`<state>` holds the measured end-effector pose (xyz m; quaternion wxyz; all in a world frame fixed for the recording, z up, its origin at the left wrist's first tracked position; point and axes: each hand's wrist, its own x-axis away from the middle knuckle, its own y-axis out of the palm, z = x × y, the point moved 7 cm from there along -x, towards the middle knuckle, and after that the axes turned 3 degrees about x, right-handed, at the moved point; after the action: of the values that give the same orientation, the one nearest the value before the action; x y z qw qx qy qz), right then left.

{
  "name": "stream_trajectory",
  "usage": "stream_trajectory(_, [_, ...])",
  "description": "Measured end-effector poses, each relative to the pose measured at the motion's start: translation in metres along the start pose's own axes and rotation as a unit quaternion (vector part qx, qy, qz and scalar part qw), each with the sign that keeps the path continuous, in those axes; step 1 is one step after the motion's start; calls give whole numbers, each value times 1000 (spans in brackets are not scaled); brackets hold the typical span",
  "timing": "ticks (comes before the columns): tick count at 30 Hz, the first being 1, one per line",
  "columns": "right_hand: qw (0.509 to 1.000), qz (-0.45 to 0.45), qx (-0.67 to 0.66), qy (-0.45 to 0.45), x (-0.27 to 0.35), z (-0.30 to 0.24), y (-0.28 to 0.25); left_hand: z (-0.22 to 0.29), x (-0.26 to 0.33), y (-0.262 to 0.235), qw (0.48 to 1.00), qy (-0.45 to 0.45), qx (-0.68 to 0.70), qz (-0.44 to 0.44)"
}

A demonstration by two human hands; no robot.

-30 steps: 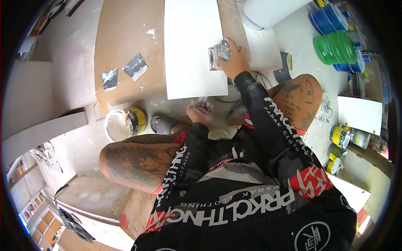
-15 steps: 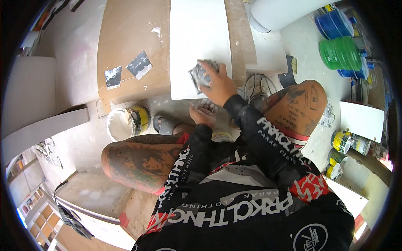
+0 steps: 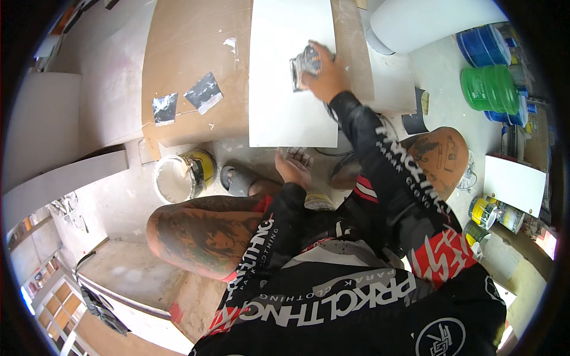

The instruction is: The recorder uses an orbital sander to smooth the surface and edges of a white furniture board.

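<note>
A long white board (image 3: 291, 113) lies on a sheet of brown cardboard (image 3: 196, 53). My right hand (image 3: 330, 77) is closed around a piece of worn grey sandpaper (image 3: 301, 66), pressed flat on the board's right half; whether a block sits inside it is hidden. Just below the board's near edge, my left hand (image 3: 294, 166) is palm up with its fingers stretched out and nothing in it. Two dark, dust-streaked sandpaper pieces (image 3: 203, 93) rest on the cardboard to the left.
A tub of pale paste (image 3: 173, 178) stands by my left foot in a grey sandal (image 3: 237, 180). Blue and green water jugs (image 3: 490, 90), a white panel (image 3: 514, 184) and several paint cans (image 3: 483, 212) line the right side. A white cylinder (image 3: 415, 21) lies at the far right.
My right hand has slid the sandpaper away from me and slightly right along the board. My left hand stays near the board's front edge, palm up.
</note>
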<state>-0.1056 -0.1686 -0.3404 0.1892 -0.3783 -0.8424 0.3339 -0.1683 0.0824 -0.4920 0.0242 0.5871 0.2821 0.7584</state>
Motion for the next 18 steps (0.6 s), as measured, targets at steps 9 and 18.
stream_trajectory(9, [991,98,94,15,-133,27,-31,4,12,15,999,24,-39,-16])
stream_trajectory(18, [999,35,5,-6,19,3,-35,2,17,22,998,45,-23,30])
